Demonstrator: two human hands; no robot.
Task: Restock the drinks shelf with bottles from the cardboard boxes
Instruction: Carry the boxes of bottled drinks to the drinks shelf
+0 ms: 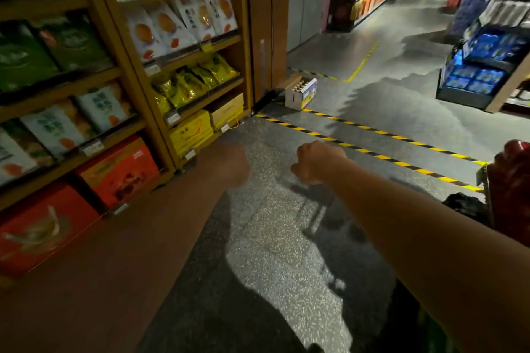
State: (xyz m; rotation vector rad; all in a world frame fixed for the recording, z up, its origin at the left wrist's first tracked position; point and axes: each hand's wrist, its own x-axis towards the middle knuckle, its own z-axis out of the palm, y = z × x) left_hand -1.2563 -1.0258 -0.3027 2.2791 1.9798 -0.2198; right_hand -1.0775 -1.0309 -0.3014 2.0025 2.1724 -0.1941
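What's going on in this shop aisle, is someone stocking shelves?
A person stands in the aisle with both arms stretched forward. The left hand and the right hand hold nothing. The right hand's fingers are curled; the left is too blurred to tell. Ahead on the floor, past the end of the snack shelves, stands an open cardboard box with bottles in it. No bottle has been picked up yet.

We reach both arms over the speckled grey floor (272, 238), our right hand (315, 161) curled on nothing, our left hand (233, 165) too dim to read. Ahead, an open white cardboard box of bottles (301, 93) stands by the end of the wooden snack shelf (126, 71).
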